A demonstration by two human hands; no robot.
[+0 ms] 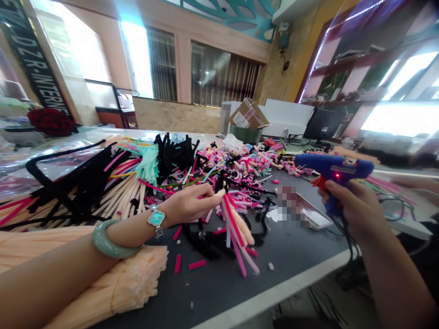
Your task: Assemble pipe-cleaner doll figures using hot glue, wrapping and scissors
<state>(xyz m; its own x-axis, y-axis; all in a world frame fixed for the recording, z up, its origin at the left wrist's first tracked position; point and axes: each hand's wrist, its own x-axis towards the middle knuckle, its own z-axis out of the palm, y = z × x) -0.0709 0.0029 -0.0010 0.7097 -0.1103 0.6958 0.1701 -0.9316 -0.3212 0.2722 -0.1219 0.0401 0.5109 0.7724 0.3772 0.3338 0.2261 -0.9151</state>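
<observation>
My left hand (195, 201), with a turquoise watch and a green bangle on its arm, pinches the top of a small piece made of fuzzy stems (236, 224). Pink, lilac and cream strands hang down from it, with black at its top. On the right, my right hand (353, 205) is wrapped round a blue glue gun (334, 168) with a red light and an orange trigger. The gun's nozzle points left, apart from the stem piece.
A phone (303, 208) lies between the hands. Cream stem bundles (137, 278) cover the left front, black and mint stems stand behind. Pink pieces (197, 264) lie near the front edge. A cardboard box (249, 114) stands at the back.
</observation>
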